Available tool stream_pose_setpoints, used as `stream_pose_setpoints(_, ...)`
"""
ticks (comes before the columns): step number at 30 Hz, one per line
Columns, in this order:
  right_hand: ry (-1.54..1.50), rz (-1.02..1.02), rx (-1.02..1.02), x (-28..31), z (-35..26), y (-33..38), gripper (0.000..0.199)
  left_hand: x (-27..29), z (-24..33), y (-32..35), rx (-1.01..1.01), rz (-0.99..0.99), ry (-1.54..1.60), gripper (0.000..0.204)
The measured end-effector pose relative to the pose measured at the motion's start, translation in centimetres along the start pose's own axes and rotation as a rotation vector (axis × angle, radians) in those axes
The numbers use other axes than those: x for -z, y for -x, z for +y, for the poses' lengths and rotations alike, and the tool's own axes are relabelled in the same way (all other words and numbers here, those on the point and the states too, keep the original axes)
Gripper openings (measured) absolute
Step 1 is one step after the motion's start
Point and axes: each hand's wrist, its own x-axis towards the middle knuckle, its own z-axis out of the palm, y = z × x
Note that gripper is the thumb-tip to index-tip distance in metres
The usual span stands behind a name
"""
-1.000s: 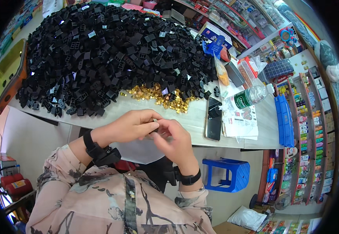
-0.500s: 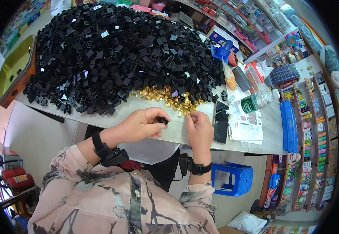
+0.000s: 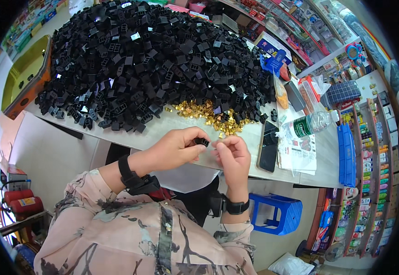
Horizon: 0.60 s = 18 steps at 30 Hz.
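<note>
Together, both hands' fingers (image 3: 198, 137) pinch one small black housing (image 3: 202, 141).

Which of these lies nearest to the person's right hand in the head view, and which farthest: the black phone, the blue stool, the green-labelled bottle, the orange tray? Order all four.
Measured from the right hand:
1. Black phone, flat on the table just to its right.
2. Blue stool, on the floor below and to the right.
3. Green-labelled bottle, lying farther right on the table.
4. Orange tray, at the table's far left.
</note>
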Motion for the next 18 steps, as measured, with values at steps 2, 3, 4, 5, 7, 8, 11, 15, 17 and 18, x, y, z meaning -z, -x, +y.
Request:
stream_pose_setpoints(2, -0.153, -0.07, -0.067, -0.7, -0.6, 0.4, 0.008, 0.0, -0.1, 0.0, -0.014, 0.004, -0.007, 0.023)
stream_pose_setpoints(3, -0.158, -0.083, -0.106, -1.1, -0.7, 0.5, 0.008, 0.0, -0.1, 0.1, -0.03, 0.009, -0.014, 0.023)
stream_pose_setpoints(4, -0.164, -0.096, -0.145, -1.3, -0.8, 0.5, 0.007, 0.0, -0.2, 0.1, -0.046, 0.015, -0.021, 0.023)
stream_pose_setpoints(5, -0.17, -0.109, -0.184, -1.5, -0.8, 0.5, 0.007, -0.1, -0.2, 0.1, -0.043, 0.013, -0.02, 0.023)
stream_pose_setpoints(7, -0.148, -0.095, -0.186, -1.5, -0.9, 0.6, 0.006, -0.1, -0.1, 0.2, -0.055, 0.069, 0.051, 0.023)
stream_pose_setpoints(8, -0.126, -0.079, -0.188, -1.5, -1.0, 0.8, 0.006, -0.1, -0.1, 0.3, -0.06, 0.097, 0.087, 0.023)
stream_pose_setpoints(11, -0.122, -0.074, -0.202, -1.3, -0.8, 0.8, 0.007, -0.4, -0.1, 0.5, -0.071, 0.123, 0.057, 0.023)
stream_pose_setpoints(15, -0.135, -0.117, -0.218, -1.0, -0.6, 0.7, 0.008, -0.4, -0.9, 0.2, -0.306, 0.131, -0.211, 0.024)
stream_pose_setpoints(17, -0.094, -0.157, -0.209, -0.9, -0.5, 0.5, 0.008, -0.5, -1.0, 0.1, -0.416, 0.126, -0.338, 0.024)
stream_pose_setpoints(18, -0.093, -0.155, -0.212, -0.8, -0.5, 0.5, 0.008, -0.5, -0.8, 0.1, -0.414, 0.136, -0.371, 0.024)
